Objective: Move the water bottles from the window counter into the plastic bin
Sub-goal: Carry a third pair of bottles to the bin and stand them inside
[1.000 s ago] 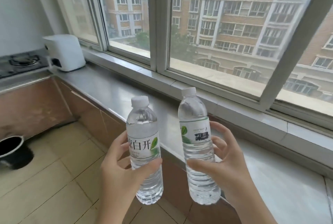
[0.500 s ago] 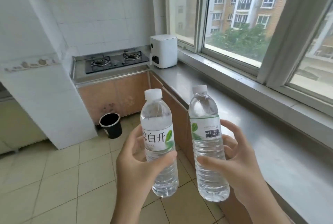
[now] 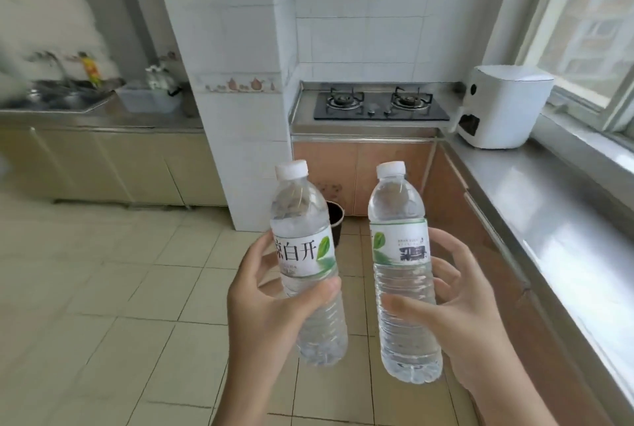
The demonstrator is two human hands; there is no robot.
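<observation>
Carrying two water bottles at chest height, the person stands in the kitchen with the window table point(image 3: 535, 206) running along the right edge of the view. The left hand point(image 3: 271, 316) is wrapped around the left bottle point(image 3: 305, 264) at and just below its label, thumb across the front. The right hand point(image 3: 459, 326) holds the right bottle point(image 3: 401, 274) more loosely, thumb low on the front and fingers curled behind the label. Both bottles are capped, clear, nearly upright, just beside each other but apart, and both are off the table, over the tiled floor point(image 3: 103, 288).

A clear plastic bin point(image 3: 147, 101) sits on the far table point(image 3: 103, 120) at the left, next to the sink point(image 3: 58, 96); it is blurred, so whether it is the target bin is a judgement, though it looks the likeliest. What it holds cannot be made out.

This step appears to be the carry. To do it well, both grips should stay firm around the ribbed bodies, since thin bottles flex under a squeeze and slip if held only by the fingertips; the right hand's looser hold looks the weaker of the two. Keeping the bottles upright and apart avoids knocking them together. The tiled pillar point(image 3: 240, 82) stands between the person and the bin, so the path should swing left around it. At the bin, lowering one bottle at a time would be safer than dropping both.

A stove point(image 3: 377, 104) and a white appliance point(image 3: 504, 106) sit at the back right.
</observation>
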